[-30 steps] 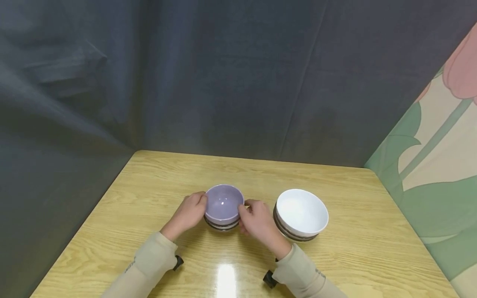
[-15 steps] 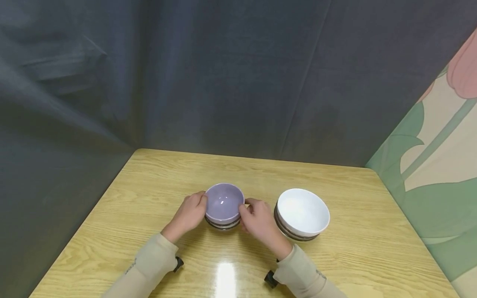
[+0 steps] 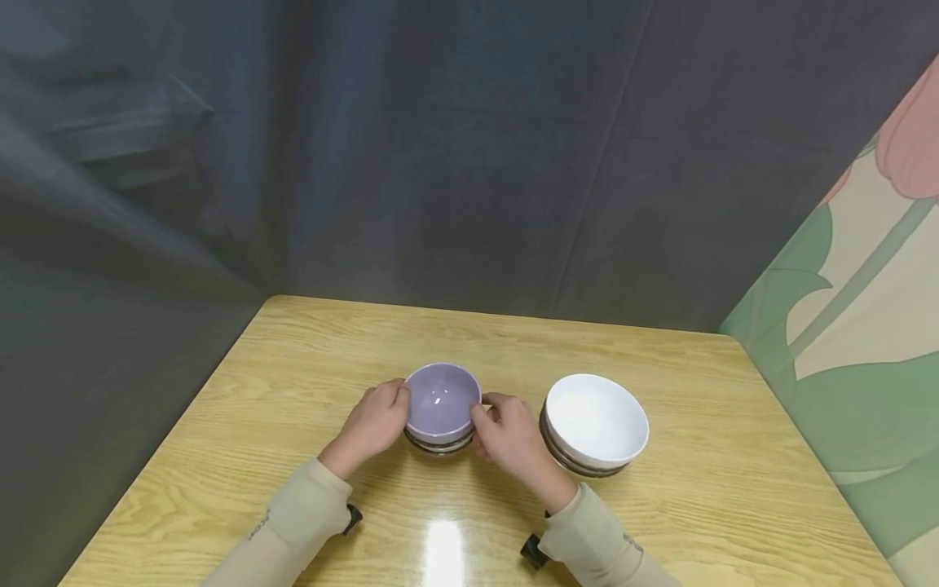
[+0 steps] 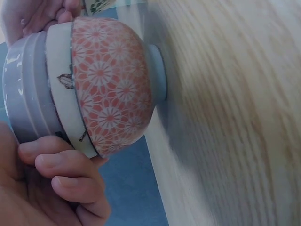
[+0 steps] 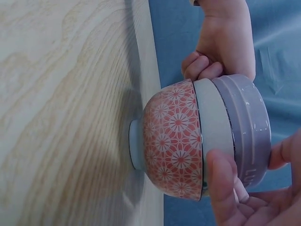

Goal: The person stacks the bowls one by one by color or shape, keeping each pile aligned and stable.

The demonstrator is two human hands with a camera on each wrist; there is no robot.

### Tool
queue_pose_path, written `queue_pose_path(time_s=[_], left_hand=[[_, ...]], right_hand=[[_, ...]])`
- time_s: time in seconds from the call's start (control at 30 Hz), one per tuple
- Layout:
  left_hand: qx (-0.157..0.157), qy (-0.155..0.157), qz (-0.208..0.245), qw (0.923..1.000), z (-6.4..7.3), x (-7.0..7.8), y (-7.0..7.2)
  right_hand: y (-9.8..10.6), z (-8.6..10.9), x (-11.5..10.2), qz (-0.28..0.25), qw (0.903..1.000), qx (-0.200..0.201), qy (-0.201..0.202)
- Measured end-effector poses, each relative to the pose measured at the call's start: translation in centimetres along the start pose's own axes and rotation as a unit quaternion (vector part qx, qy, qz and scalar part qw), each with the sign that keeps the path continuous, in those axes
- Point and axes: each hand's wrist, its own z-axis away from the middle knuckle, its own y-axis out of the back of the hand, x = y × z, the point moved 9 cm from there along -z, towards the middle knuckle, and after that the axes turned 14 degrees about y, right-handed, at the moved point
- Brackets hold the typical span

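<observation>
Three nested bowls stand on the table between the two hands. On top is a lilac bowl (image 3: 442,399), glossy inside, with raised rings round its outside in the wrist views. A cream bowl (image 4: 61,89) shows as a band beneath it, and a red bowl with white flowers (image 4: 113,84) is lowest, its pale foot at the tabletop. My left hand (image 3: 372,417) grips the left side of the lilac bowl, fingers curled beside the cream band. My right hand (image 3: 513,436) holds the right side, thumb near the lilac rim and a fingertip against the cream bowl.
To the right stands another stack, a larger white bowl (image 3: 596,417) over dark-rimmed bowls (image 3: 579,466). The wooden table (image 3: 308,350) ends at a dark curtain (image 3: 455,163) behind and on the left. A flower-patterned panel (image 3: 873,408) borders the right side.
</observation>
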Motion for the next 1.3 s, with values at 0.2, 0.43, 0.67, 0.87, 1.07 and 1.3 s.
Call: queue_pose_path(time_s=[0.2,0.43,0.67,0.87,1.07,1.3], left_hand=[[0.017,-0.004,-0.02,0.9997,-0.04,0.02,-0.09],[0.022,-0.008,-0.034,0.9991,0.09,-0.02,-0.09],[0.019,-0.02,-0.03,0.9992,-0.03,0.12,-0.03],[0.0,-0.018,-0.007,0.9998,-0.23,0.06,-0.03],[-0.013,-0.009,0.002,0.9999,-0.34,-0.06,-0.08],[-0.018,0.0,0.012,0.9998,-0.29,-0.05,-0.09]], right_hand=[[-0.08,0.07,0.21,-0.01,0.9999,-0.002,-0.006],[-0.05,-0.05,0.28,0.003,0.9999,0.004,-0.011],[0.04,0.1,0.26,-0.003,0.9997,0.021,-0.012],[0.11,-0.07,-0.33,-0.006,0.9997,0.025,0.004],[-0.06,-0.27,-0.33,-0.03,0.9993,0.021,0.003],[-0.12,-0.21,-0.23,-0.046,0.9988,0.016,-0.005]])
